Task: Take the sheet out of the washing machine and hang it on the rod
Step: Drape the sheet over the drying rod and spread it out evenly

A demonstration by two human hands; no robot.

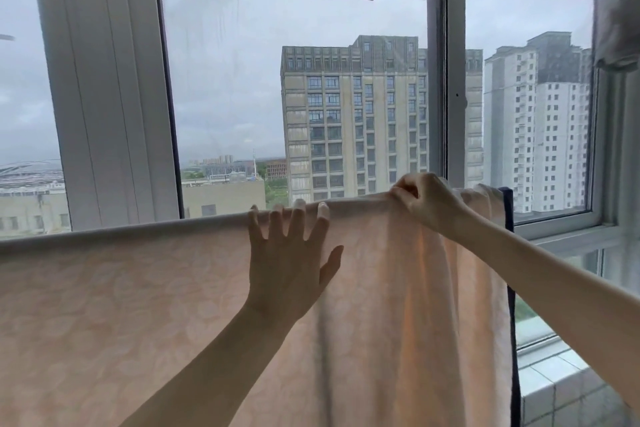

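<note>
A pale peach sheet (138,305) with a faint pattern hangs over a horizontal rod; the rod itself is hidden under the fabric's top fold, which runs from the left edge up to the right. My left hand (291,253) lies flat against the sheet with fingers spread, the fingertips at the top fold. My right hand (420,203) pinches the sheet's top edge further right, where the fabric bunches into vertical folds. A dark blue border (509,253) runs down the sheet's right edge.
Behind the sheet stands a large window with white frames (450,80), tall buildings outside. A tiled sill (561,388) sits at the lower right. Grey cloth (620,10) hangs at the upper right corner.
</note>
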